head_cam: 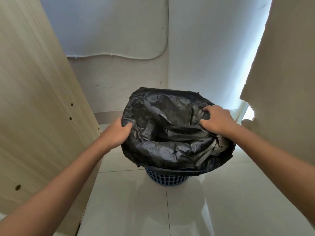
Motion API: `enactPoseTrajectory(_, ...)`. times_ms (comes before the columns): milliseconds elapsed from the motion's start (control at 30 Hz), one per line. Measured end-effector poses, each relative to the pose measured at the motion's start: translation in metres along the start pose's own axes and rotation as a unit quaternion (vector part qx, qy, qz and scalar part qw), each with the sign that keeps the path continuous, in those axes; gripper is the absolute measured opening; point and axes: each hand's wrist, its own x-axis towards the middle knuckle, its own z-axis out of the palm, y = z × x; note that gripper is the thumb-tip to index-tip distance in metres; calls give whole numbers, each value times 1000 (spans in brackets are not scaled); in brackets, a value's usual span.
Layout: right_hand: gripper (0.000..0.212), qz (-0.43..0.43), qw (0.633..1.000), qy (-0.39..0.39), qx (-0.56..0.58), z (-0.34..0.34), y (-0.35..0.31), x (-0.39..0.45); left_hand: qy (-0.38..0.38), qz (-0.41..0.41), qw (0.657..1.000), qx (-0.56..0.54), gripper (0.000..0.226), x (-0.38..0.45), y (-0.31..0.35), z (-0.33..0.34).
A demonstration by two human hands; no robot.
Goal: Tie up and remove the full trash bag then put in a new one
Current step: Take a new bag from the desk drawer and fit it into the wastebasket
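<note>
A black trash bag (172, 133) sits in a blue lattice-walled bin (166, 179) on the floor, its mouth spread wide and folded over the rim. Only the bin's lower wall shows below the plastic. My left hand (117, 133) grips the bag's left edge, thumb inside the mouth. My right hand (216, 120) pinches the right edge, fingers curled over the plastic. The bag's inside shows only crumpled black folds; what lies deeper is hidden.
A tall light wooden panel (39, 106) with drilled holes leans close on the left. A pale cardboard-like sheet (283, 82) stands on the right. White walls meet in a corner behind the bin, with a cable (119, 57) along them. Glossy white floor tiles (167, 210) lie in front.
</note>
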Motion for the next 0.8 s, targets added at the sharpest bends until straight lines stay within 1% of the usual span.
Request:
enactPoseTrajectory(33, 55, -13, 999, 27, -30, 0, -1, 1, 29, 2, 998, 55, 63, 1, 0, 1)
enactPoseTrajectory(67, 48, -48, 995, 73, -50, -2, -4, -1, 81, 31, 988, 125, 65, 2, 2, 3)
enactPoseTrajectory(100, 40, -105, 985, 121, -58, -4, -9, -1, 142, 103, 966, 191, 66, 0, 7, 5)
enactPoseTrajectory(133, 34, -170, 973, 143, -59, -6, -17, -3, 188, 211, 929, 239, 67, -3, 15, 6)
enactPoseTrajectory(167, 31, -228, 964, 124, -57, -8, -25, -3, 192, 320, 889, 264, 66, -3, 28, 8)
enactPoseTrajectory(200, 31, -263, 961, 67, -58, -8, -34, -2, 155, 399, 857, 288, 63, 1, 40, 11)
enactPoseTrajectory(233, 33, -275, 959, -7, -68, -5, -41, 2, 97, 442, 835, 312, 58, 8, 50, 16)
enactPoseTrajectory(267, 35, -262, 958, -82, -89, 0, -46, 7, 29, 437, 831, 343, 54, 18, 58, 24)
enactPoseTrajectory(300, 36, -240, 952, -144, -122, 6, -48, 14, -37, 401, 837, 370, 52, 27, 65, 34)
enactPoseTrajectory(333, 37, -222, 940, -191, -175, 12, -48, 19, -99, 355, 837, 405, 52, 38, 70, 44)
enactPoseTrajectory(367, 38, -206, 922, -227, -235, 16, -47, 25, -151, 313, 823, 449, 56, 46, 75, 51)
enactPoseTrajectory(400, 40, -188, 902, -255, -293, 21, -46, 29, -191, 273, 802, 495, 62, 53, 79, 57)
enactPoseTrajectory(467, 54, -144, 856, -291, -402, 29, -41, 40, -239, 194, 774, 553, 68, 68, 79, 65)
enactPoseTrajectory(533, 71, -109, 810, -317, -481, 36, -37, 47, -252, 123, 749, 600, 66, 81, 68, 72)
enactPoseTrajectory(567, 74, -105, 795, -332, -496, 36, -38, 45, -264, 100, 728, 624, 65, 82, 63, 74)
enactPoseTrajectory(600, 71, -114, 800, -343, -479, 34, -38, 46, -286, 89, 708, 640, 64, 82, 61, 74)
enactPoseTrajectory(633, 60, -134, 830, -338, -424, 28, -39, 46, -304, 94, 706, 632, 63, 82, 63, 73)
enactPoseTrajectory(667, 43, -164, 881, -303, -325, 22, -39, 47, -301, 122, 730, 602, 59, 81, 67, 70)
enactPoseTrajectory(700, 28, -204, 924, -242, -212, 16, -40, 49, -264, 178, 773, 549, 52, 79, 72, 64)
enactPoseTrajectory(733, 20, -246, 949, -158, -122, 12, -39, 52, -194, 253, 815, 484, 45, 78, 76, 58)
enactPoseTrajectory(767, 20, -280, 954, -66, -81, 9, -39, 57, -103, 333, 840, 416, 41, 79, 78, 53)
enactPoseTrajectory(800, 25, -309, 947, 27, -91, 9, -38, 66, -13, 398, 842, 364, 42, 84, 78, 50)
